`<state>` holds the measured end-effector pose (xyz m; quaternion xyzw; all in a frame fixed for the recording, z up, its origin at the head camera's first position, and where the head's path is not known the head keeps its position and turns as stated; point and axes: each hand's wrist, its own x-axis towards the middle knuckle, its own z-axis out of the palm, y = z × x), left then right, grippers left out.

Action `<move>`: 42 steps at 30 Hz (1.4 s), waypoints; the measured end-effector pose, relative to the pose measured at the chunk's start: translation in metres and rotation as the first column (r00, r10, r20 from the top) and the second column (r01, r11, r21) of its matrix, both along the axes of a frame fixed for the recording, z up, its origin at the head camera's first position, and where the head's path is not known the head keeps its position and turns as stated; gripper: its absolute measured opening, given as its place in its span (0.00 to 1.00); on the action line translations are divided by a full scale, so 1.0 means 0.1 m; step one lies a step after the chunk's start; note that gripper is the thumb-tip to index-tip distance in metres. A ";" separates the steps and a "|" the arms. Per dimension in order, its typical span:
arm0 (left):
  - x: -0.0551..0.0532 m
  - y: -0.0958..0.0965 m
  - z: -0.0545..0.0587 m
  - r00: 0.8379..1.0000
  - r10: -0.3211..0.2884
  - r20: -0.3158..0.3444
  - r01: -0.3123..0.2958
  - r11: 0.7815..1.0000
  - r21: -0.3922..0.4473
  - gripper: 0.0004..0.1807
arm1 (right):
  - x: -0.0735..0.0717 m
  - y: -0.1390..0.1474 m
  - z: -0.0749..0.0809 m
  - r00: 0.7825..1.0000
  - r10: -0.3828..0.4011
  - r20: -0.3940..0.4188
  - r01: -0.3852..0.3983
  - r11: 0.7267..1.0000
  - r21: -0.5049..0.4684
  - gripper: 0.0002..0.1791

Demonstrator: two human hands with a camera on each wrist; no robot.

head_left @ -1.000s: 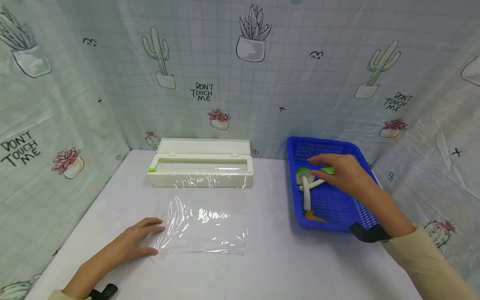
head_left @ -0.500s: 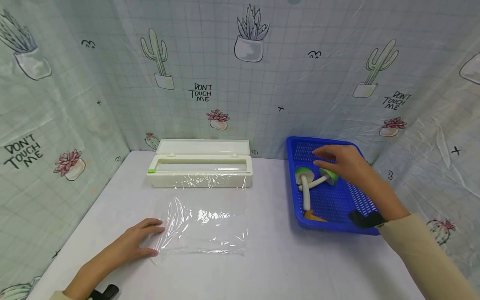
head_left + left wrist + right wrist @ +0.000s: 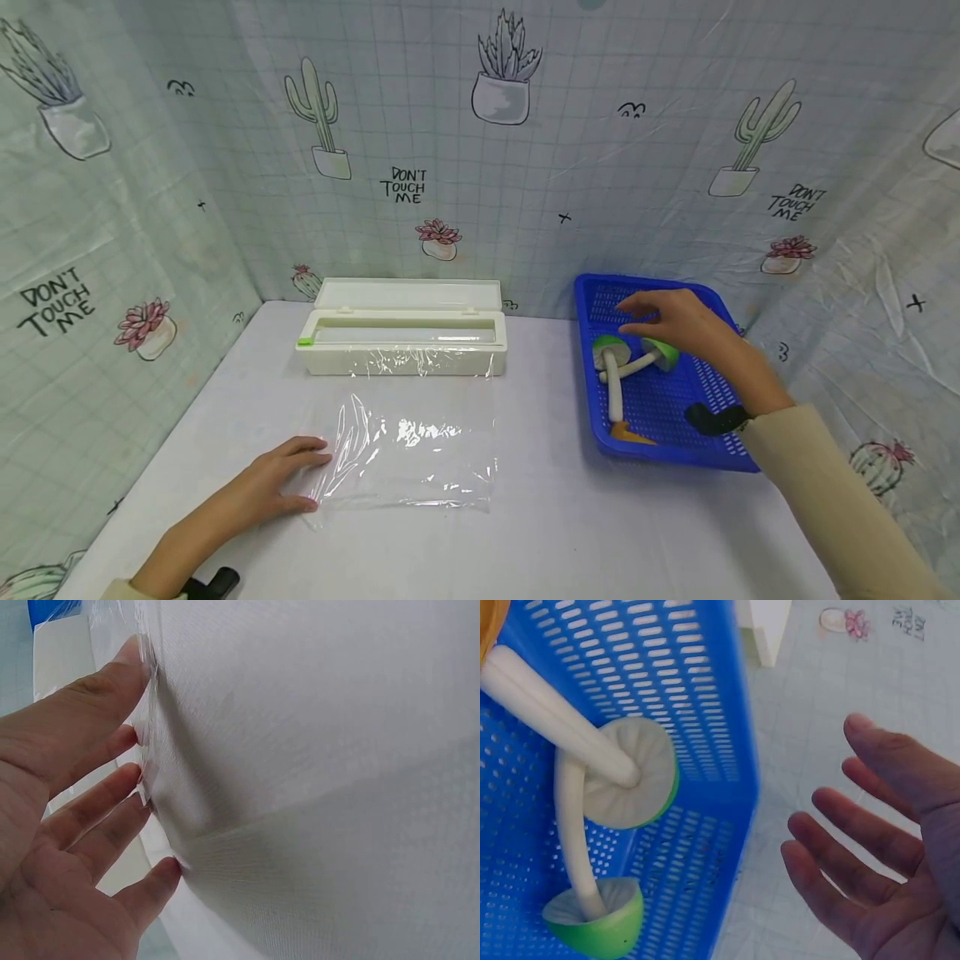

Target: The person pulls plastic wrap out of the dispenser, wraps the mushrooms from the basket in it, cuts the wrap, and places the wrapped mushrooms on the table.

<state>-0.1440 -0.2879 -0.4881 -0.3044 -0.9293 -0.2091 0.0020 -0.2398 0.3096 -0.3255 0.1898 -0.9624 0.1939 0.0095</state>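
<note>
My left hand (image 3: 266, 485) rests with spread, relaxed fingers at the left edge of a sheet of clear plastic wrap (image 3: 420, 467); in the left wrist view its fingertips touch the film's crinkled edge (image 3: 148, 765). Over the far part of a blue plastic basket (image 3: 678, 454) hovers my right hand (image 3: 678, 321), fingers loosely bent and holding nothing. Two mushrooms with green caps and white stems lie crossed in the basket: one mushroom (image 3: 613, 383) points toward me, the other mushroom (image 3: 660, 354) lies below the hand. An orange-brown piece (image 3: 630, 433) sits at the basket's near end.
A white wrap dispenser box (image 3: 401, 358) with its lid (image 3: 408, 293) raised stands at the back, the film running out from its front. A green slider (image 3: 304, 342) sits at its left corner. Patterned cloth walls (image 3: 562, 167) enclose the white table (image 3: 555, 533).
My right hand has lifted slightly and drawn back from over the mushrooms, uncovering the second green cap. The left hand and the film have stayed in place.
</note>
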 end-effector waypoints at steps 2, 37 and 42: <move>0.00 0.00 0.00 1.000 0.001 0.005 -0.001 1.000 -0.001 0.33 | -0.04 0.02 -0.03 1.000 0.019 0.004 -0.019 1.000 0.004 0.20; 0.00 0.01 0.00 1.000 -0.013 -0.027 0.014 1.000 0.019 0.33 | -0.50 0.23 -0.61 0.970 0.104 0.218 -0.104 0.994 -0.013 0.17; -0.01 -0.01 -0.02 0.998 -0.021 -0.064 0.023 0.999 0.025 0.33 | -0.51 0.19 -0.67 0.971 0.065 0.230 -0.060 0.998 -0.028 0.16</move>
